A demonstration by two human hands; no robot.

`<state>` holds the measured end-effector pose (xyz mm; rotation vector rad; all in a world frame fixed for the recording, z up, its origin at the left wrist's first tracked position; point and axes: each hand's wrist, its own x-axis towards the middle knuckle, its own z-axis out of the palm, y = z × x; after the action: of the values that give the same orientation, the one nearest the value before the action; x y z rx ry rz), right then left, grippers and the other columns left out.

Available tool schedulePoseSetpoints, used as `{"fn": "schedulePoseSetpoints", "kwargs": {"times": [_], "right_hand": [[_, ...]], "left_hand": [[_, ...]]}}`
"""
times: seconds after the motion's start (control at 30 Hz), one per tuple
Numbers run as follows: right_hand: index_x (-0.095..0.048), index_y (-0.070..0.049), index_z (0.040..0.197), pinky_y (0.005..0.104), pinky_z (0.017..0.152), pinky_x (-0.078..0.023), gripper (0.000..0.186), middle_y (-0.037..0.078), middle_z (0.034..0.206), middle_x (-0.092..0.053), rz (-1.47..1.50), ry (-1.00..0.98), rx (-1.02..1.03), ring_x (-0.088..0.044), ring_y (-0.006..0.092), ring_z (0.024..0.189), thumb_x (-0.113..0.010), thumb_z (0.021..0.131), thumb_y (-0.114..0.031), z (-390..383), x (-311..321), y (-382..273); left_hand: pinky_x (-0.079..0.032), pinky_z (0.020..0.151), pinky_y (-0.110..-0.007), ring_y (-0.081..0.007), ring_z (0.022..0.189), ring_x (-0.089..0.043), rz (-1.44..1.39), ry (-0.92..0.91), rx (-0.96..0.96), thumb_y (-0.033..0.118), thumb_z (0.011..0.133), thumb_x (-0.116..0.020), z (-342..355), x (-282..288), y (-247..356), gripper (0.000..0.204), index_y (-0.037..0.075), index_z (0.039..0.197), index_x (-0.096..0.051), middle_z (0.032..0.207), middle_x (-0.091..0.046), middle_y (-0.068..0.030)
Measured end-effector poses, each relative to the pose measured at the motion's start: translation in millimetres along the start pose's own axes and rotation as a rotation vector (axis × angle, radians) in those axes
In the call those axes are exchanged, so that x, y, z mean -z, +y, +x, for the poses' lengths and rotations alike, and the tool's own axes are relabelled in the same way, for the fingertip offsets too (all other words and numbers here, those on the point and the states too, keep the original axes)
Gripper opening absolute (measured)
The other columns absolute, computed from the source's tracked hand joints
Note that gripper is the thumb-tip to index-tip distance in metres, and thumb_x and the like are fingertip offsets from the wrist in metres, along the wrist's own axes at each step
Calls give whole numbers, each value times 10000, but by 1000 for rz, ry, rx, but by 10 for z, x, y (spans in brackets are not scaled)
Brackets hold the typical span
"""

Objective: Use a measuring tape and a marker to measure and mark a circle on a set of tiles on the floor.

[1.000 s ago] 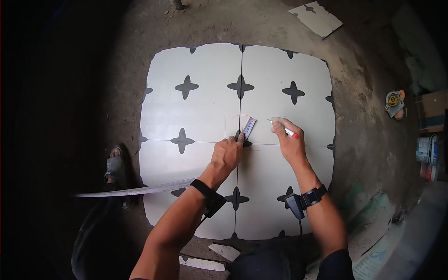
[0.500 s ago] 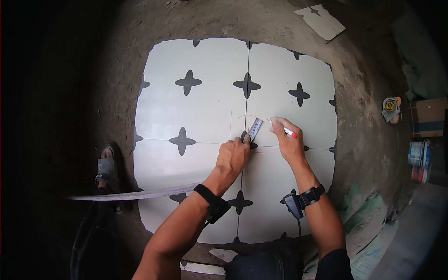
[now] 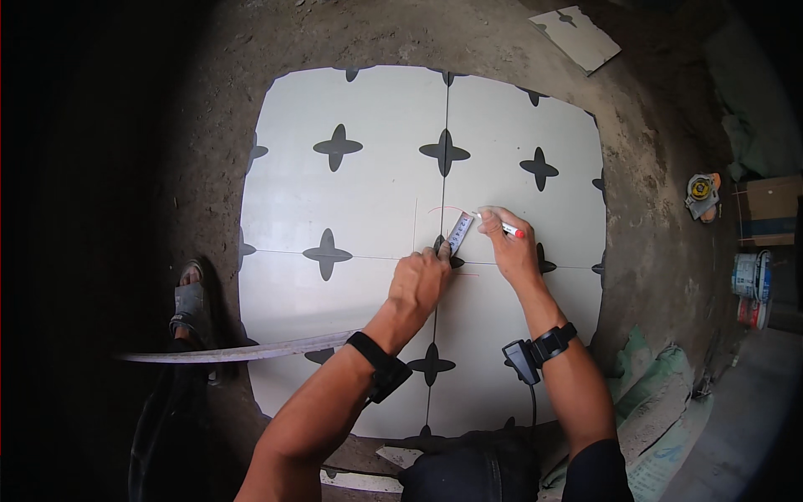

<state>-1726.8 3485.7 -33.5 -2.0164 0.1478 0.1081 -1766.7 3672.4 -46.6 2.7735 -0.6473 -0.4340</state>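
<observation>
Four white tiles with black four-petal motifs (image 3: 335, 192) lie together on the floor, marked with thin red lines and an arc. My left hand (image 3: 416, 280), fingers closed, pins a short numbered measuring strip (image 3: 459, 228) near the central joint. My right hand (image 3: 512, 247) grips a white marker with a red end (image 3: 513, 230), its tip at the strip's upper end, beside the arc. A long pale strip (image 3: 217, 355) reaches from the left to beneath my left forearm.
A tile piece (image 3: 577, 38) lies at the back right. On the right are a tool with a yellow part (image 3: 701, 191), cardboard (image 3: 765, 209), containers (image 3: 749, 280) and torn sacks (image 3: 657, 397). A sandalled foot (image 3: 189, 309) is left of the tiles; offcuts lie at the bottom.
My right hand has moved slightly up and left, bringing the marker to the strip's end. My left hand and the strip appear a little further right in the view.
</observation>
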Motion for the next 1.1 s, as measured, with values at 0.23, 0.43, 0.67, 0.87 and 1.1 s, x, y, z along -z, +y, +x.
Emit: {"fn": "schedulePoseSetpoints", "kwargs": {"times": [0.23,0.43,0.67,0.87,1.1], "right_hand": [[-694,34,1067,355,758,-520,511,139,802,-692,-28,-16,7,-637,221,769,-582,1022,-462,12,-32,-46],[-691,39,1050,361,749,-518,543,138,783,-687,-11,4,39,-636,221,760,-564,1024,-488,65,-48,33],[-689,22,936,332,718,-493,600,91,741,-685,13,14,-79,-609,178,732,-542,1017,-554,153,-50,37],[-679,21,884,335,678,-475,593,79,708,-671,-38,10,-78,-571,158,694,-544,1019,-540,197,-78,56],[-678,20,871,333,655,-469,576,79,685,-662,-74,13,-85,-554,152,663,-549,1021,-521,212,-106,9]], "left_hand": [[-576,623,-378,-269,736,-715,9,33,0,128,995,-491,-6,39,19,304,-28,1213,-635,884,-695,-153],[-577,624,-374,-269,743,-719,17,0,1,123,988,-493,16,60,30,312,-26,1225,-632,889,-698,-153],[-581,653,-389,-289,752,-721,-10,-59,24,47,920,-516,40,56,16,421,-23,1329,-584,894,-696,-172],[-582,633,-357,-256,752,-726,18,-25,14,111,982,-512,28,84,42,312,-19,1241,-627,908,-708,-143],[-582,637,-357,-258,766,-730,13,-31,5,116,983,-510,25,89,24,308,-20,1232,-629,911,-709,-148]]}}
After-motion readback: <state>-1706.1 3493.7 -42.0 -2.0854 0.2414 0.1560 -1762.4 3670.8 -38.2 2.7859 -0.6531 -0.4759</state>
